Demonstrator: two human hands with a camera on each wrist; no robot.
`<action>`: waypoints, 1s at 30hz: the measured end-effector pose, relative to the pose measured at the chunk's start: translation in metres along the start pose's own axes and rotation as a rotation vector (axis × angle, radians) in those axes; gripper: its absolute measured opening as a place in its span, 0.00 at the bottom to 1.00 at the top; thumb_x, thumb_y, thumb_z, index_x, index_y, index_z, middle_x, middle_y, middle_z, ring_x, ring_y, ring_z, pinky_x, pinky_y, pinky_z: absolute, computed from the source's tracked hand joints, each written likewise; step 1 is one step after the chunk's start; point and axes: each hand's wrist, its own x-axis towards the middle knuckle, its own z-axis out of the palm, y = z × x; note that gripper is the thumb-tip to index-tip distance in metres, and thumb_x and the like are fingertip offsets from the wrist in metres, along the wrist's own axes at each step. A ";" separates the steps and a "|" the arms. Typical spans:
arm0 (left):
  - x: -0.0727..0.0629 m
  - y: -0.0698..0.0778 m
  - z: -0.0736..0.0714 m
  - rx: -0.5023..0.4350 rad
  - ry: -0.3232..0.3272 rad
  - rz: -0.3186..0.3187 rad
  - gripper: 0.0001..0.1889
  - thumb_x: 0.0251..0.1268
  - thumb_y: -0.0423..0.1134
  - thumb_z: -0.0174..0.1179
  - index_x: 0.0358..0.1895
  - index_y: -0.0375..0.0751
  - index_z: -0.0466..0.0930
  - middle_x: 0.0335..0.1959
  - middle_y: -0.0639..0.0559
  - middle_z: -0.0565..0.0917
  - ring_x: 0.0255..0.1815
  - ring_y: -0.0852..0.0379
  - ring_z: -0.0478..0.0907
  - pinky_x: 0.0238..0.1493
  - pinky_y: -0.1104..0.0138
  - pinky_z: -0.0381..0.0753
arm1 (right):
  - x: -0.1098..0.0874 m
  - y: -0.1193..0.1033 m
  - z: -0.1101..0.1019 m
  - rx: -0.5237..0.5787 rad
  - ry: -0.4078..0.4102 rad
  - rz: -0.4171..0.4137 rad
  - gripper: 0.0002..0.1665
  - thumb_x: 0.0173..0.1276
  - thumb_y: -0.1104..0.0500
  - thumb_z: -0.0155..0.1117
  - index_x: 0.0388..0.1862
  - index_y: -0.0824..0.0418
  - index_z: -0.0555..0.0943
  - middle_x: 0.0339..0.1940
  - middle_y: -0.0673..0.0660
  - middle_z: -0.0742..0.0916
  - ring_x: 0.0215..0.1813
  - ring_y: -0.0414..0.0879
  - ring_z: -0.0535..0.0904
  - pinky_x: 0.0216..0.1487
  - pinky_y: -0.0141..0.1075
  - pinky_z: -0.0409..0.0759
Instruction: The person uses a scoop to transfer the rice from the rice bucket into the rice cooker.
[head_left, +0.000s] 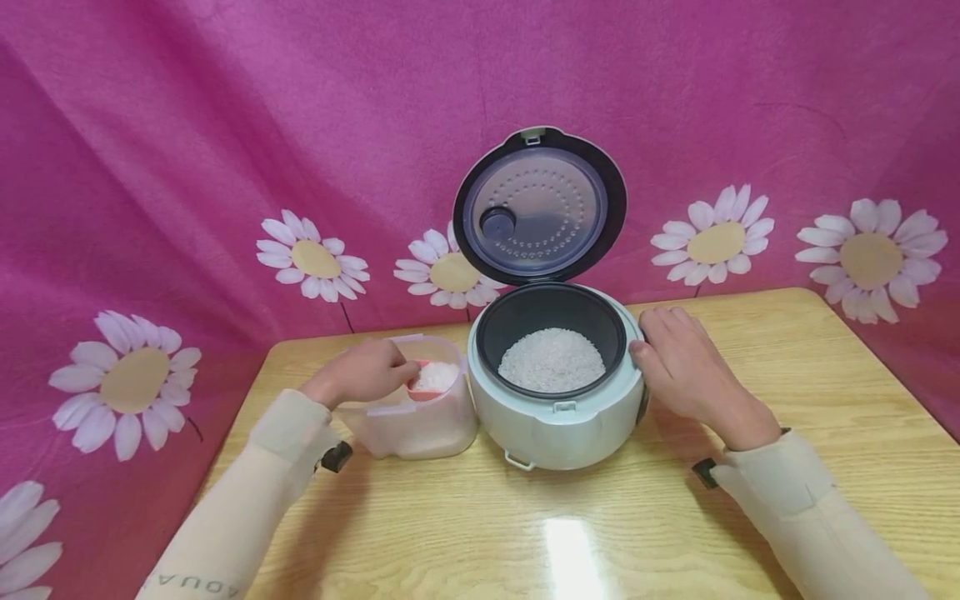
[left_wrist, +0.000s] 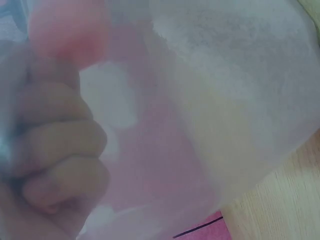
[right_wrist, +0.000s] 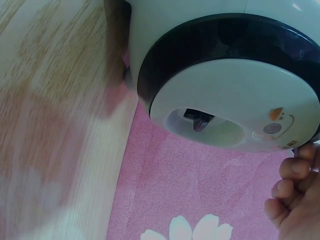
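A translucent pinkish container (head_left: 420,432) with rice stands at the left. My left hand (head_left: 367,371) reaches into it and grips a small red scoop (head_left: 414,388) heaped with white rice. Through the cloudy container wall, the left wrist view shows the curled fingers (left_wrist: 62,140) and the scoop's red end. Beside the container is a pale green rice cooker (head_left: 558,433), lid raised, with rice (head_left: 553,362) in its dark inner pot (head_left: 495,333). My right hand (head_left: 686,362) rests at the cooker's right rim, fingers loosely bent against its side.
The open lid (head_left: 540,208) leans back near a pink flowered cloth (head_left: 337,125) behind the wooden table (head_left: 465,533). A small handle loop (head_left: 519,461) sticks out low on the cooker's near side. Its control panel (right_wrist: 220,95) faces the right wrist camera.
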 end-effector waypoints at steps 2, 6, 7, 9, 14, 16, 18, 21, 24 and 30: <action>-0.002 -0.001 -0.001 -0.026 0.003 -0.002 0.24 0.74 0.46 0.52 0.14 0.51 0.68 0.13 0.59 0.59 0.18 0.62 0.55 0.25 0.68 0.59 | 0.000 0.000 0.000 -0.001 0.001 -0.002 0.06 0.71 0.58 0.51 0.38 0.61 0.71 0.30 0.56 0.73 0.40 0.50 0.66 0.45 0.44 0.64; -0.005 -0.005 -0.003 -0.048 0.019 0.003 0.23 0.75 0.46 0.51 0.16 0.46 0.76 0.14 0.59 0.58 0.18 0.62 0.54 0.26 0.67 0.60 | 0.001 0.000 0.000 0.003 0.004 -0.007 0.06 0.71 0.58 0.50 0.37 0.61 0.71 0.29 0.56 0.73 0.40 0.50 0.66 0.45 0.44 0.64; -0.006 -0.005 -0.003 -0.052 0.024 0.005 0.23 0.75 0.46 0.51 0.17 0.45 0.78 0.14 0.59 0.58 0.19 0.62 0.55 0.27 0.67 0.60 | 0.001 0.000 0.000 0.004 0.004 -0.006 0.06 0.71 0.58 0.50 0.37 0.61 0.71 0.29 0.56 0.73 0.40 0.50 0.66 0.45 0.44 0.64; -0.007 -0.006 -0.005 -0.063 0.030 0.013 0.23 0.75 0.46 0.51 0.19 0.43 0.82 0.14 0.59 0.58 0.19 0.62 0.55 0.27 0.67 0.61 | 0.002 0.000 0.000 0.007 0.002 -0.003 0.06 0.71 0.58 0.50 0.38 0.61 0.71 0.29 0.56 0.73 0.40 0.50 0.66 0.45 0.44 0.64; -0.013 -0.008 -0.009 -0.104 0.030 0.020 0.23 0.76 0.46 0.51 0.17 0.45 0.77 0.14 0.59 0.58 0.18 0.62 0.55 0.25 0.68 0.59 | 0.001 -0.001 0.000 0.008 -0.006 0.005 0.06 0.71 0.58 0.51 0.39 0.61 0.71 0.30 0.56 0.74 0.40 0.50 0.67 0.45 0.45 0.65; -0.015 -0.009 -0.010 -0.113 0.028 0.021 0.24 0.76 0.47 0.52 0.16 0.46 0.74 0.15 0.59 0.58 0.17 0.62 0.55 0.24 0.68 0.59 | 0.001 -0.002 -0.001 0.008 -0.009 0.008 0.06 0.71 0.58 0.51 0.39 0.61 0.71 0.31 0.56 0.74 0.41 0.50 0.67 0.45 0.45 0.65; -0.018 -0.010 -0.012 -0.118 0.030 0.013 0.24 0.77 0.48 0.52 0.16 0.47 0.73 0.15 0.59 0.59 0.18 0.61 0.56 0.24 0.68 0.60 | 0.001 -0.002 -0.001 0.008 -0.011 0.011 0.07 0.71 0.58 0.52 0.40 0.61 0.72 0.31 0.56 0.74 0.41 0.50 0.67 0.45 0.45 0.65; -0.021 -0.011 -0.015 -0.109 0.034 0.004 0.24 0.77 0.49 0.52 0.17 0.48 0.73 0.17 0.58 0.60 0.19 0.60 0.57 0.27 0.67 0.63 | 0.001 -0.002 -0.001 0.008 -0.013 0.011 0.07 0.71 0.58 0.52 0.40 0.61 0.72 0.31 0.56 0.74 0.41 0.49 0.67 0.45 0.45 0.65; -0.023 -0.010 -0.016 -0.104 0.038 0.000 0.24 0.77 0.49 0.52 0.17 0.48 0.73 0.18 0.58 0.60 0.21 0.60 0.58 0.30 0.66 0.66 | 0.000 -0.001 -0.001 0.007 -0.009 0.010 0.06 0.71 0.58 0.52 0.39 0.61 0.71 0.31 0.56 0.74 0.41 0.50 0.67 0.45 0.45 0.65; -0.027 -0.010 -0.017 -0.099 0.047 0.013 0.24 0.78 0.48 0.51 0.17 0.49 0.73 0.19 0.58 0.60 0.22 0.60 0.57 0.31 0.65 0.65 | 0.000 -0.001 -0.001 0.002 -0.009 0.010 0.06 0.71 0.58 0.52 0.39 0.61 0.71 0.31 0.56 0.74 0.41 0.50 0.67 0.45 0.45 0.65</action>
